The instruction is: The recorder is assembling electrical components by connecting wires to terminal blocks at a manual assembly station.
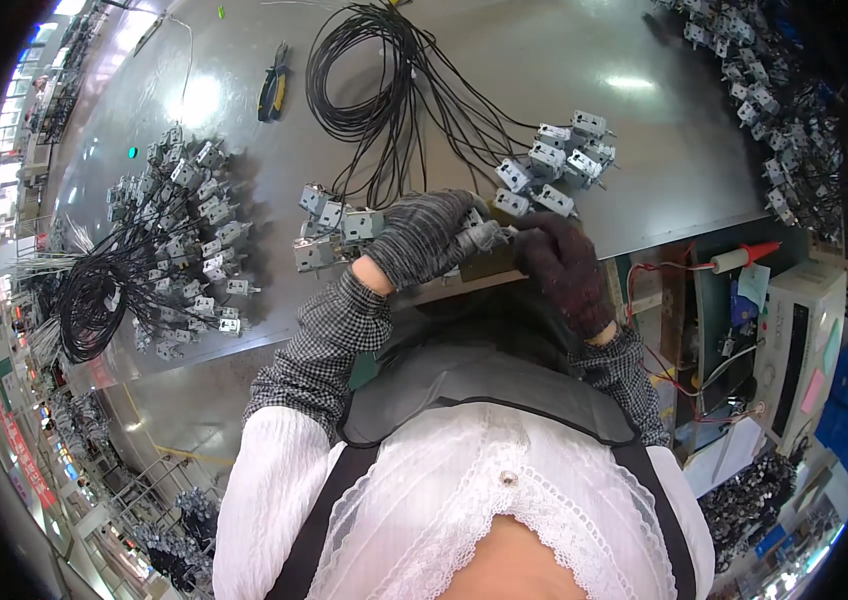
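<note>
My left hand (422, 240), in a grey knitted glove, is closed round a small silvery metal box (474, 217) at the table's near edge. My right hand (564, 265), in a dark maroon glove, meets it from the other side with its fingers pinched together; whatever lies between them is too small to make out. Several like metal boxes (326, 225) rest just left of my left hand. Another cluster of boxes (554, 160) lies beyond my right hand. Black cables (369, 85) run from these clusters into a loose coil farther back.
Pliers (272, 85) with yellow-and-black handles lie left of the coil. A heap of boxes (194, 215) with coiled cable covers the metal table's (644, 130) left side; more boxes (744, 90) line its far right. Below the right edge stand a red-handled probe (744, 256) and a pale instrument (799, 345).
</note>
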Action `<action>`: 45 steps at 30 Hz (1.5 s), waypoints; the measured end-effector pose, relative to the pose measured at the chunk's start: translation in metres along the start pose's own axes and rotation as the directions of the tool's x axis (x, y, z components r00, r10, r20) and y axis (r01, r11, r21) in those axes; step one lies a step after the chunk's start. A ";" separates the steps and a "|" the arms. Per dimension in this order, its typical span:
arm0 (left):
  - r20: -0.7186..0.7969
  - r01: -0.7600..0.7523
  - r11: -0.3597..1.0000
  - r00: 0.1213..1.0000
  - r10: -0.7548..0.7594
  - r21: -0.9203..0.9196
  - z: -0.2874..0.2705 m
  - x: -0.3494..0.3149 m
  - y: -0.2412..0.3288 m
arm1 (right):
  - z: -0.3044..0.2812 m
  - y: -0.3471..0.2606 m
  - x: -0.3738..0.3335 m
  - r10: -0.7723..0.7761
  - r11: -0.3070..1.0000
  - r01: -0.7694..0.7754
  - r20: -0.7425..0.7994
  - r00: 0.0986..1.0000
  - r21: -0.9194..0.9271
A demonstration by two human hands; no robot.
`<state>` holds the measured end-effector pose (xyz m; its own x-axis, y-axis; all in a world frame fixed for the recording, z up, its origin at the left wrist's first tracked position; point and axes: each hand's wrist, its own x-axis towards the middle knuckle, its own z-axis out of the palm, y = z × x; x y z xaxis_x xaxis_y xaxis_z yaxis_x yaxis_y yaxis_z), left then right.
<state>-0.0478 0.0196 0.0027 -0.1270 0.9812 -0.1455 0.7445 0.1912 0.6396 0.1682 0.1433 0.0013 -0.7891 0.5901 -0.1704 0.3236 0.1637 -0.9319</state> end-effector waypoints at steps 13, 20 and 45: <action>-0.115 -0.009 0.996 0.993 0.019 0.085 0.011 0.001 0.002 | 0.033 0.009 -0.028 -0.366 0.913 0.353 -0.029 0.930 -0.203; -0.118 -0.027 0.998 0.992 0.034 0.065 0.010 -0.001 0.005 | 0.030 -0.010 -0.042 0.319 0.136 -0.498 0.438 0.841 0.857; -0.245 0.146 0.986 0.962 -0.122 0.079 0.028 -0.003 0.020 | 0.025 -0.005 -0.033 -0.340 0.876 0.255 -0.149 0.929 -0.409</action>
<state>-0.0142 0.0197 -0.0054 -0.3737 0.9270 -0.0335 0.7677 0.3294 0.5496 0.1799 0.1026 0.0031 -0.7649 0.6102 0.2062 0.2961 0.6174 -0.7288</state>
